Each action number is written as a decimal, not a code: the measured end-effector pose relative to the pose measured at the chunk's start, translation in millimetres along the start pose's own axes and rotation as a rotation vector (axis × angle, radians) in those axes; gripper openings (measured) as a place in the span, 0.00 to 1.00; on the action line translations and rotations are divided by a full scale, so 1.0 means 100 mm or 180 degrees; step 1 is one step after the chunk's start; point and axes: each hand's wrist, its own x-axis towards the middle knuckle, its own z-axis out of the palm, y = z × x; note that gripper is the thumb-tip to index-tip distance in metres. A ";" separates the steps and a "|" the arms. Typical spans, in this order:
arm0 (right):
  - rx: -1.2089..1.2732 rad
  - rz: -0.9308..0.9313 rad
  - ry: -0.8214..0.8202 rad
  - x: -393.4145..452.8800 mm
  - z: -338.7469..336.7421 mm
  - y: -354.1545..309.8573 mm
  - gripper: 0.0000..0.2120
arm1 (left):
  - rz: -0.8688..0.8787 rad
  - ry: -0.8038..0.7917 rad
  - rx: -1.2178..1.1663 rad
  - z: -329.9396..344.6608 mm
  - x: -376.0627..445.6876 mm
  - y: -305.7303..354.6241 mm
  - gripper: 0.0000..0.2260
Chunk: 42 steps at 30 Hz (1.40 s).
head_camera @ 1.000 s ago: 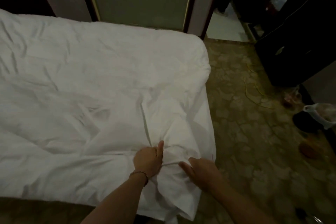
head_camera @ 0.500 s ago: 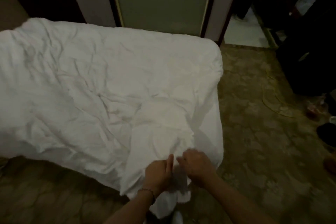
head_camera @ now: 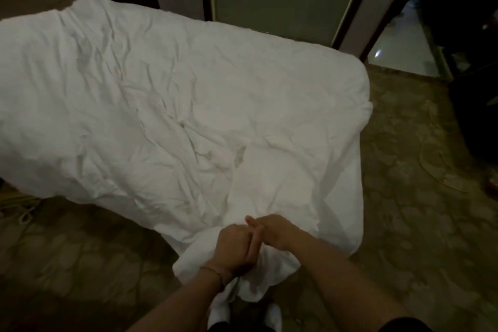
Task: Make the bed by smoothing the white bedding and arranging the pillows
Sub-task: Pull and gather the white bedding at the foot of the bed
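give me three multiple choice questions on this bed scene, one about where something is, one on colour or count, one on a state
1. Where do the hands meet the white duvet?
A. at its near corner
B. at its far edge by the wall
C. in its middle

2. What is on the left wrist?
A. a watch
B. a thin bracelet
C. nothing

3. What state is the duvet surface in?
A. smooth and flat
B. creased and rumpled
C. folded into a stack

Answers:
1. A: the left hand and right hand are together at the corner nearest the camera, where the cloth hangs off the bed.
2. B: a thin bracelet circles the left wrist.
3. B: wrinkles run across most of the top, with a bunched fold leading toward the hands.
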 end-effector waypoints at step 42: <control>0.0240 0.0846 0.2107 -3.55 1.61 2.93 0.38 | 0.0378 -0.1230 -0.1174 2.04 0.04 3.58 0.24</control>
